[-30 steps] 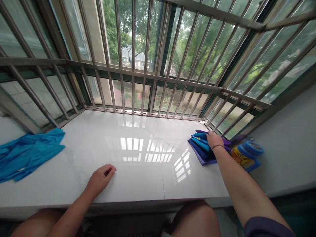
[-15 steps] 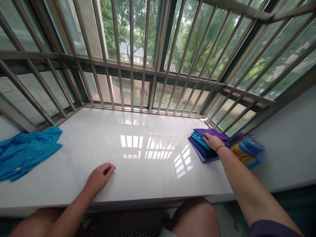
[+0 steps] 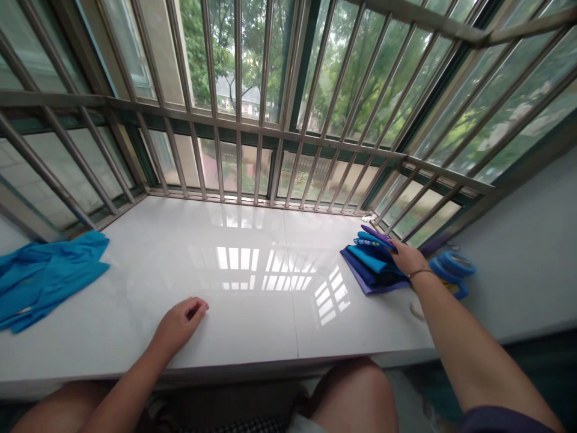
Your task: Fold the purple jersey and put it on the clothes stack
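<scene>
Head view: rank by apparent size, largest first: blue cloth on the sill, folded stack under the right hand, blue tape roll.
Largest to smallest: blue cloth, which runs off the frame; folded stack; blue tape roll.

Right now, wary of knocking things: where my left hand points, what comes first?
Probably the metal window grille at the far edge of the white sill; the folded cloth stack lies off to the right. Depth is unclear.

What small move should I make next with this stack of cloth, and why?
Probably press the stack of blue and purple cloth flat with your right hand. That hand already rests on it, and the top layers look fanned, with their edges lifted. Your left hand lies empty on the white sill, away from the stack.
</scene>
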Motion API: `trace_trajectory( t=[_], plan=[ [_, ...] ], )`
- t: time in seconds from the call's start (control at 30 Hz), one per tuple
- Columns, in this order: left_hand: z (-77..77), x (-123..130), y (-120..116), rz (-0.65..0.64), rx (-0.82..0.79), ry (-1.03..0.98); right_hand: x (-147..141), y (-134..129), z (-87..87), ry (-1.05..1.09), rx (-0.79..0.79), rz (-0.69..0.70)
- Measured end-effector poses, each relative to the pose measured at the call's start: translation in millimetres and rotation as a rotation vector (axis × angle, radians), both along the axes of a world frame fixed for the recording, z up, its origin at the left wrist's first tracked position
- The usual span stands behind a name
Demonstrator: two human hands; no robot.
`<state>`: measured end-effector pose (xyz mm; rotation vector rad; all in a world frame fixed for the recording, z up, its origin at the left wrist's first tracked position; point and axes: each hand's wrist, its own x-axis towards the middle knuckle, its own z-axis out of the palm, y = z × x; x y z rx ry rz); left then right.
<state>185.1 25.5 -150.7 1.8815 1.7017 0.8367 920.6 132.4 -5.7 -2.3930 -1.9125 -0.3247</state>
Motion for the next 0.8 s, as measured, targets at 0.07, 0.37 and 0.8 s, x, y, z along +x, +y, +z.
trace_trajectory(
  t=[0.07, 0.37, 0.8],
  plan=[
    [-0.4, -0.4, -0.2, -0.003, 0.004, -0.006, -4.5, -15.4, -15.8, -0.009, -0.065, 0.148],
    [-1.0, -1.6, 0.3, 0.010, -0.011, 0.020, -39.7, -37.6, -56.7, 0.048, -0.065, 0.236],
    [-3.9, -2.6, 1.3, 0.000, -0.020, 0.011, -114.7, -58.9, -53.0, -0.158, -0.071, -0.016]
  ],
)
